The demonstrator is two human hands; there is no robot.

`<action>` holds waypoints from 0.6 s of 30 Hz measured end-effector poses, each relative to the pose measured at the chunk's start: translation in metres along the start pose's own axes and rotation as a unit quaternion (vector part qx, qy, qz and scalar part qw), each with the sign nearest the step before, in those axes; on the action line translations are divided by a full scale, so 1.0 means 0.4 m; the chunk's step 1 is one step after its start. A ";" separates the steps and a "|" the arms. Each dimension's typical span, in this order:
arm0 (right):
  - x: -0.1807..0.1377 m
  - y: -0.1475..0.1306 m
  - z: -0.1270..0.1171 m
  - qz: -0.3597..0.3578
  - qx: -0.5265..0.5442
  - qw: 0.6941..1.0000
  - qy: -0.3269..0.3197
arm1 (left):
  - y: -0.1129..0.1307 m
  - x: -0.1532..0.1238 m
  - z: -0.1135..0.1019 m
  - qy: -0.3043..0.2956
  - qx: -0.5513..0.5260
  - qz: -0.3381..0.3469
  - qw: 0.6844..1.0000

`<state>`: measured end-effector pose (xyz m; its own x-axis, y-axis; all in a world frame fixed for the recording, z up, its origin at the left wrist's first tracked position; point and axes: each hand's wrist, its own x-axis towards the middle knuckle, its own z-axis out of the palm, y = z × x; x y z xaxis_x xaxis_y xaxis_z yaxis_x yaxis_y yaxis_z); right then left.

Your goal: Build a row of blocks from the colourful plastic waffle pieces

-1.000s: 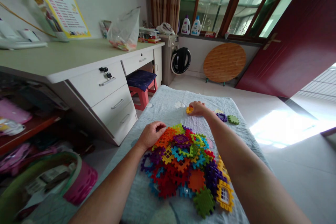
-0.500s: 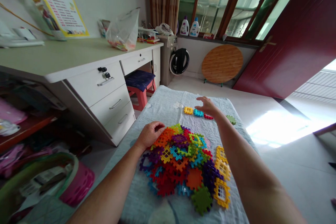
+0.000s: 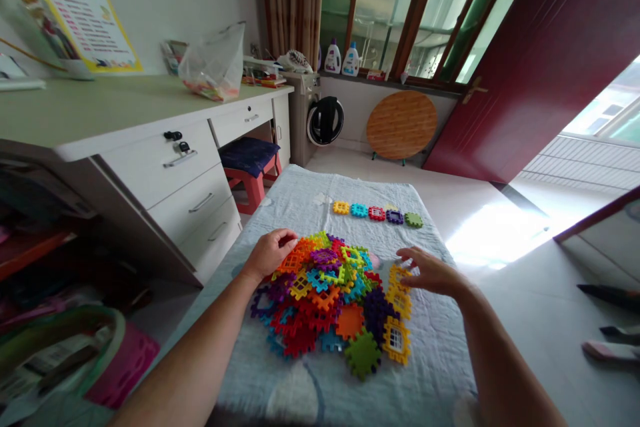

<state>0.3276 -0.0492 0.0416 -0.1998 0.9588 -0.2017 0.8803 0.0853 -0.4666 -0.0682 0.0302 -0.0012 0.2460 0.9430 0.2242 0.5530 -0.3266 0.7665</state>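
Observation:
A heap of colourful plastic interlocking tiles (image 3: 325, 298), with toothed edges, lies on the cloth-covered table. My left hand (image 3: 271, 252) rests at the heap's far left side, fingers loosely curved, against the orange tiles (image 3: 293, 259). Over the yellow tiles (image 3: 399, 300) to the right of the heap is my right hand (image 3: 425, 269), fingers apart, its fingertips at the farthest one. Beyond the heap runs a row of single tiles: yellow (image 3: 341, 207), light blue (image 3: 359, 210), red (image 3: 377, 213), purple (image 3: 395, 216) and green (image 3: 413, 219).
A light blue patterned cloth (image 3: 300, 197) covers the table. To the left stands a white desk (image 3: 190, 173) with drawers and a plastic bag (image 3: 215, 67) on top. Behind are a stool (image 3: 253, 160), a washing machine (image 3: 303, 113) and a round wooden board (image 3: 403, 123).
My right hand has come back from above the far row to the yellow tiles, uncovering a purple tile in the row. My left hand stays by the heap. The view has turned slightly right.

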 end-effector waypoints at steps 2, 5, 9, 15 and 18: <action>-0.009 -0.005 0.012 -0.001 -0.001 1.000 -0.002 | -0.004 0.000 0.001 -0.001 -0.001 0.000 1.000; -0.005 -0.006 0.021 0.003 -0.015 1.000 0.009 | -0.004 0.000 0.002 0.002 0.002 -0.004 1.000; 0.008 0.012 0.030 -0.014 -0.012 0.999 0.039 | 0.000 0.002 0.001 0.001 0.012 -0.006 1.000; 0.030 0.052 0.054 -0.015 0.013 0.990 0.142 | -0.005 0.002 0.004 -0.001 0.024 -0.002 1.000; 0.030 0.059 0.059 -0.010 0.021 0.985 0.171 | -0.005 0.002 0.001 0.011 0.023 -0.005 1.000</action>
<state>0.3360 -0.0420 0.0077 -0.0544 0.9928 0.1068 0.8579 0.1012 -0.5038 -0.0688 0.0315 -0.0031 0.2232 0.9471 0.2306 0.5916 -0.3196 0.7402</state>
